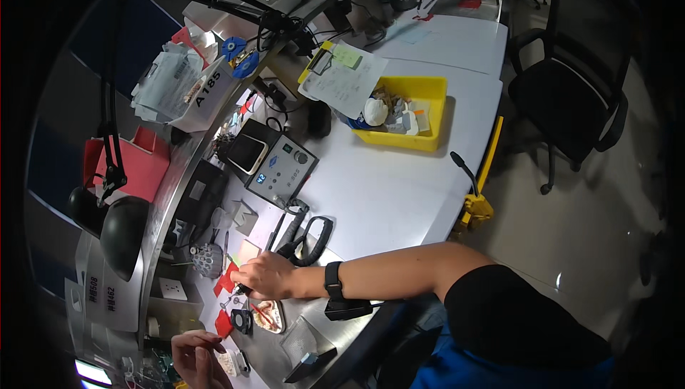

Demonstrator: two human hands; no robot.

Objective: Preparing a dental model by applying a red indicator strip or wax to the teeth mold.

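My right hand (pixel 264 275) reaches over the bench with its fingers curled together, a small dark thing (pixel 243 290) showing at the fingertips; its kind is unclear. Lower left, my left hand (pixel 194 357) has its fingers bent and pinched, and what they hold, if anything, is too small to name. Beside it lies a pale dental model (pixel 230 363). Between the hands are red wax-like pieces (pixel 224 323), a black round holder (pixel 242 321) and a dental model with red on it (pixel 267 315). A black handpiece (pixel 289 240) with a coiled cord lies beyond my right hand.
A grey control box (pixel 283 169) carries a phone (pixel 247 154). Behind it stands a yellow bin (pixel 437 139) with models and a clipboard (pixel 342 75). A round bur holder (pixel 207 260) is at the left, under a lamp (pixel 128 236). An office chair (pixel 571 93) stands right.
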